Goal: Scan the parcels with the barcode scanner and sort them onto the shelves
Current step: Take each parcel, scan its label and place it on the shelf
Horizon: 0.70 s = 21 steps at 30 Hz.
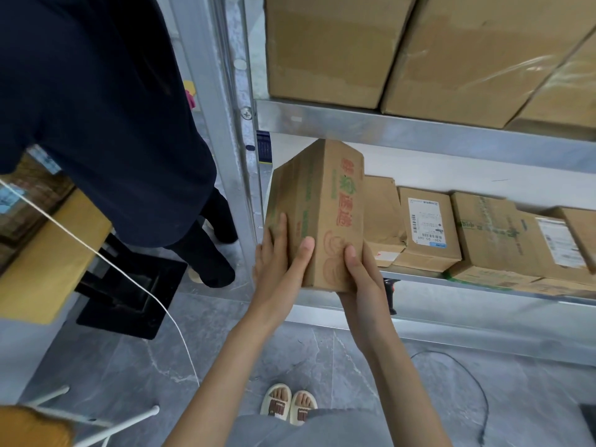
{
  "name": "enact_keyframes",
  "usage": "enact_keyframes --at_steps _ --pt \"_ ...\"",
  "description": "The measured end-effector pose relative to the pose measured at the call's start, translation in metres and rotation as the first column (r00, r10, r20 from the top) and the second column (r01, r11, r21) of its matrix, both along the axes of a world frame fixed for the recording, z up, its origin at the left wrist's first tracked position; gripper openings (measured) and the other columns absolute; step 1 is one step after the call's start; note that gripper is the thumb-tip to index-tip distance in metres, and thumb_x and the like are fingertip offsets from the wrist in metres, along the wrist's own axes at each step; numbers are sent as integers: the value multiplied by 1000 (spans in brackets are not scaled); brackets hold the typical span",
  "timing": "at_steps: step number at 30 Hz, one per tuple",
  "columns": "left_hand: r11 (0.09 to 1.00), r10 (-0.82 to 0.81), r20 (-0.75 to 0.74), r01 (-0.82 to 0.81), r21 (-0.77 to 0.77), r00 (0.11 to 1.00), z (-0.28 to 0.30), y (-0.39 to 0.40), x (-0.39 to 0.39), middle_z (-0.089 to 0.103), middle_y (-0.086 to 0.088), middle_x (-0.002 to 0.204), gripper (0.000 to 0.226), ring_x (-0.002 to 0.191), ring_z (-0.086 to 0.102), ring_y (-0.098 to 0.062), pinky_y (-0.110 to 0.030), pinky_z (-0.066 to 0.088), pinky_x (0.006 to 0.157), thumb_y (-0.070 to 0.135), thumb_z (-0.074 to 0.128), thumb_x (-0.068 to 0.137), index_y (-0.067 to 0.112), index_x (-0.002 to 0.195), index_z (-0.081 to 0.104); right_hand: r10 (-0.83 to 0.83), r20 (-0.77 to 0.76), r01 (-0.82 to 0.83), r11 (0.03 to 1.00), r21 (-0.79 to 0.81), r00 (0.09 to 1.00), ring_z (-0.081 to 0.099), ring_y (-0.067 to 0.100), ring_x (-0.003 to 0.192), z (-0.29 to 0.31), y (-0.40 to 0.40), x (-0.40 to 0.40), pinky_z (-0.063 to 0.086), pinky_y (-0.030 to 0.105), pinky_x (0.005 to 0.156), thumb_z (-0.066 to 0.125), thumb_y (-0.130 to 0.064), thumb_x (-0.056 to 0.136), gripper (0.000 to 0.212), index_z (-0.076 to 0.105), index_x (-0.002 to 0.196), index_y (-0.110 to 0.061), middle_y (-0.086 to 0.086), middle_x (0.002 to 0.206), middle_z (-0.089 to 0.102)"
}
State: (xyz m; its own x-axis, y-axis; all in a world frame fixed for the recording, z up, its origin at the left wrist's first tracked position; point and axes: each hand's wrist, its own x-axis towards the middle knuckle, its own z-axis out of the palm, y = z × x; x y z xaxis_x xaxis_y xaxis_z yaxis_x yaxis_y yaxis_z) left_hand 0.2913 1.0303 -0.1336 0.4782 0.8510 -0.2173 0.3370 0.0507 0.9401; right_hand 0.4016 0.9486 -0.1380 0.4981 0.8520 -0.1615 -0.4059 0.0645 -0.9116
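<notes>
Both our grips are on one parcel: our left hand lies along its near left face with fingers nearly straight and the thumb curled onto the front edge, and our right hand cups the bottom right corner, thumb pressed on the printed face. We hold this brown carton upright and tilted, at the left end of the lower shelf, its far end toward 12 o'clock, beside the steel upright. At 3 o'clock from it that shelf carries a row of parcels: a crumpled brown one just beside ours, then a labelled box, then a green-printed box, and more that run off the right edge. On the upper shelf stand large cartons, cut off at the top. Below the lower shelf, behind our right wrist, a dark handle shows; we cannot tell what it belongs to. At 9 o'clock another person in dark clothes hides much of a table. Print on our parcel is red and green, too blurred to read.
</notes>
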Motion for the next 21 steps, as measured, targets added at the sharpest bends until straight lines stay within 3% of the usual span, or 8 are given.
enact_keyframes --at_steps 3,5,7,9,13,15,18,21 --pt "997 -25 256 42 -61 966 12 0 7 30 15 166 97 151 28 -2 -37 27 125 76 54 82 39 163 14 -9 174 19 998 -57 985 54 4 130 2 4 -8 48 18 99 53 -33 103 45 46 147 -31 -15 136 62" --pt "997 -4 354 33 -77 935 14 0 9 53 15 150 81 136 51 1 -25 43 113 53 69 91 36 158 27 -13 266 36 996 -81 964 52 -4 127 3 6 -14 44 8 94 50 -38 103 46 42 148 -36 -21 136 60" --pt "993 80 406 -36 -115 910 12 2 5 67 12 134 69 123 63 -2 -21 52 101 35 67 91 29 154 38 -17 339 52 994 -94 941 47 -10 130 5 7 -15 40 5 96 43 -50 100 46 43 146 -42 -24 141 54" --pt "990 131 430 -97 -102 893 9 4 -2 73 13 123 56 114 68 -4 -16 55 87 31 64 92 23 145 49 -18 408 60 994 -90 913 43 -12 131 10 9 -11 36 3 98 38 -50 102 38 50 138 -46 -26 141 51" --pt "986 160 447 -161 -34 880 7 11 -14 72 20 119 54 110 69 -2 -14 55 82 34 64 91 29 143 50 15 399 17 997 -77 917 49 -8 126 16 11 2 43 13 101 54 -23 101 34 59 133 -33 -15 141 50" --pt "983 173 460 -182 -23 871 4 13 -17 72 23 118 62 111 69 -2 -15 56 82 37 64 91 38 149 43 68 368 -21 991 -129 927 48 -6 128 17 10 7 48 22 102 63 -36 89 55 50 142 -34 -13 148 38" --pt "974 205 466 -227 -8 861 -1 11 -21 75 16 114 54 107 72 -6 -15 56 79 38 65 95 63 137 44 159 310 -70 958 -279 937 42 13 139 19 7 16 49 43 107 71 -57 67 93 30 150 -47 -13 150 28" --pt "974 195 434 -226 20 880 -8 10 -18 73 15 123 41 118 67 -8 -14 53 87 32 60 101 59 132 56 100 450 52 948 -314 887 38 10 138 15 4 20 42 41 112 73 -63 60 98 35 149 -47 -11 146 34"
